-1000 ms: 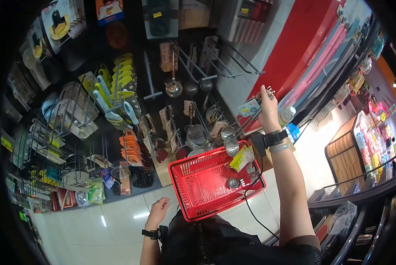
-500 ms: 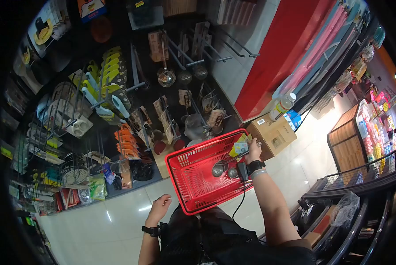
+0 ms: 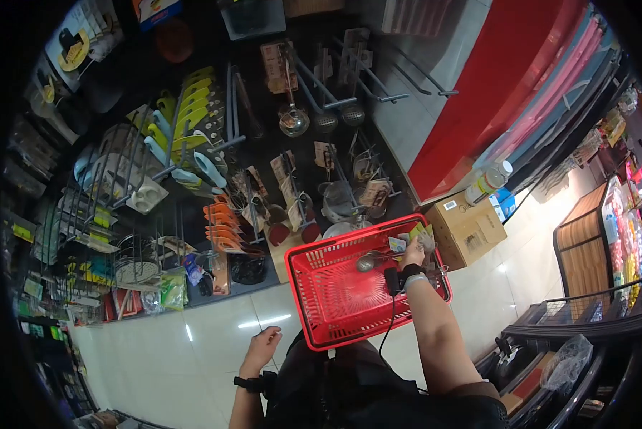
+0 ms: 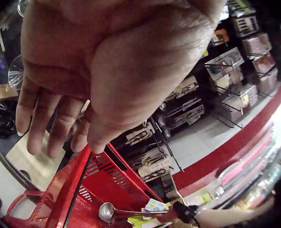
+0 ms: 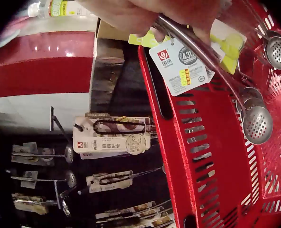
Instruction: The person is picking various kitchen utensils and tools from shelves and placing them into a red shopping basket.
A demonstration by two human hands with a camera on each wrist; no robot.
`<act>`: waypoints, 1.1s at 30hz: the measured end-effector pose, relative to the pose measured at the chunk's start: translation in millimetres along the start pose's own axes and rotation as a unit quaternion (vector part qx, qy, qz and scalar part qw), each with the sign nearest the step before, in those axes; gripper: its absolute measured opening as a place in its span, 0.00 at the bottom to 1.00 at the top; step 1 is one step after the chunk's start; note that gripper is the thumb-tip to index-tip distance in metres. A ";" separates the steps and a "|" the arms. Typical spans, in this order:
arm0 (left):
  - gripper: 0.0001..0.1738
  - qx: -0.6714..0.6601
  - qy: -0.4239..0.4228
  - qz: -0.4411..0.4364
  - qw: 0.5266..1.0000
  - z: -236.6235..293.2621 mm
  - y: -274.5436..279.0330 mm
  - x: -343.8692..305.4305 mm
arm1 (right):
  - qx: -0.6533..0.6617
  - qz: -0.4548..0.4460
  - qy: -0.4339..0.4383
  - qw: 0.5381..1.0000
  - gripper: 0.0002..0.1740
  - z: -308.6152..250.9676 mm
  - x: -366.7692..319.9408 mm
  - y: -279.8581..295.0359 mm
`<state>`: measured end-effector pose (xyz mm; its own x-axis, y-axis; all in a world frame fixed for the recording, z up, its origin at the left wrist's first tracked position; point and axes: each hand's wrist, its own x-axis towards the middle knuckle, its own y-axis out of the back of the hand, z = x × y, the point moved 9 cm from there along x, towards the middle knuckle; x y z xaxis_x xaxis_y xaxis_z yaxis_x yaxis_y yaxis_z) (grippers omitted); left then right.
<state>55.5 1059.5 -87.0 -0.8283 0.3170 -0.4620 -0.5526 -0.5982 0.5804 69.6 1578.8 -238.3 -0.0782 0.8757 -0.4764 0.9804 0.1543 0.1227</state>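
Note:
My right hand is inside the right end of the red basket. In the right wrist view its fingers curl round the handles of slotted metal ladles, bowls hanging down in the basket, with a white tag hanging beside the handles. Another perforated ladle and a yellow-green package lie in the basket. My left hand hangs left of the basket, holding nothing, fingers loosely bent; in the left wrist view the hand shows palm and hanging fingers.
Behind the basket, a rack holds ladles, orange-handled tools and green-handled tools on hooks. A cardboard box with a bottle on it stands at the right, beside a red pillar. Metal rails stand lower right.
My right hand has come down from beside the red pillar into the basket with the ladles. My left hand stays low at the left, barely moved.

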 end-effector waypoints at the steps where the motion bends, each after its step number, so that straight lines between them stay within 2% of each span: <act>1: 0.15 -0.003 0.008 -0.001 1.000 -0.7 -0.7 -1.2 | -0.055 0.018 0.031 0.998 0.30 -6.5 -0.3 -0.4; 2: 0.15 -0.006 0.016 -0.002 1.000 -1.4 -1.5 -2.7 | -0.110 0.036 0.062 0.991 0.29 -12.9 -1.1 -1.0; 4: 0.15 -0.011 0.021 0.000 1.000 1.3 -1.4 -5.7 | -0.116 0.060 0.071 0.989 0.32 -15.5 -2.8 -1.9; 6: 0.15 -0.014 0.024 0.001 1.000 -0.8 -2.5 -6.4 | -0.239 0.073 0.094 0.964 0.35 -25.2 -2.5 -0.8; 7: 0.14 -0.007 0.009 0.008 1.000 -1.1 -3.2 -6.2 | -0.287 0.067 0.049 0.954 0.39 -22.1 1.0 0.4; 8: 0.14 -0.001 -0.006 0.015 1.000 -0.8 -3.5 -5.7 | -0.288 0.067 0.048 0.954 0.39 -23.3 0.3 -2.8; 10: 0.14 -0.005 -0.010 0.014 1.000 0.6 -4.8 -4.9 | -0.213 0.135 0.002 0.968 0.35 -26.3 -11.9 3.6; 12: 0.14 -0.009 -0.015 0.013 1.000 3.5 -6.0 -4.5 | -0.209 0.122 -0.003 0.970 0.38 -34.9 -18.9 2.1; 15: 0.14 -0.005 -0.003 0.006 1.000 4.7 -7.9 -1.5 | -0.220 0.148 -0.018 0.964 0.44 -42.7 -24.2 2.7; 17: 0.14 -0.014 -0.014 0.005 1.000 4.2 -9.3 0.0 | -0.274 0.155 -0.049 0.948 0.51 -48.5 -30.7 5.4; 18: 0.14 -0.012 -0.016 0.007 1.000 5.7 -8.0 -0.4 | -0.271 0.153 -0.050 0.949 0.51 -49.8 -32.0 5.1; 20: 0.15 -0.006 -0.007 0.004 1.000 7.9 -6.9 0.5 | -0.211 0.154 -0.080 0.962 0.55 -47.5 -35.1 7.6; 25: 0.15 0.010 -0.014 -0.001 1.000 11.6 -3.5 5.0 | -0.098 0.129 -0.093 0.982 0.53 -45.5 -35.5 5.8; 26: 0.14 0.017 -0.016 -0.002 1.000 10.5 -3.7 6.6 | -0.131 0.119 -0.105 0.979 0.54 -42.0 -29.7 8.3; 28: 0.14 0.010 -0.015 -0.011 1.000 2.7 -7.2 13.3 | -0.038 0.075 -0.148 0.985 0.55 4.0 21.0 -13.0; 30: 0.14 0.021 -0.027 -0.002 0.999 8.4 -0.4 21.2 | 0.144 -0.015 -0.116 0.983 0.53 -49.3 -32.8 -20.0; 32: 0.14 0.015 -0.052 0.032 0.998 18.1 19.7 32.2 | 0.047 0.012 -0.114 0.992 0.48 -70.6 -43.6 0.3; 33: 0.14 -0.001 -0.092 0.068 0.993 25.1 32.8 40.6 | 0.041 0.049 -0.081 0.995 0.46 -95.6 -62.4 6.6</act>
<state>1.4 1071.2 -69.9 -0.8985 0.3623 -0.2480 -0.4338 -0.6459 0.6282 63.6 1568.9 -124.6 0.0421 0.7990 -0.5999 0.9938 0.0282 0.1074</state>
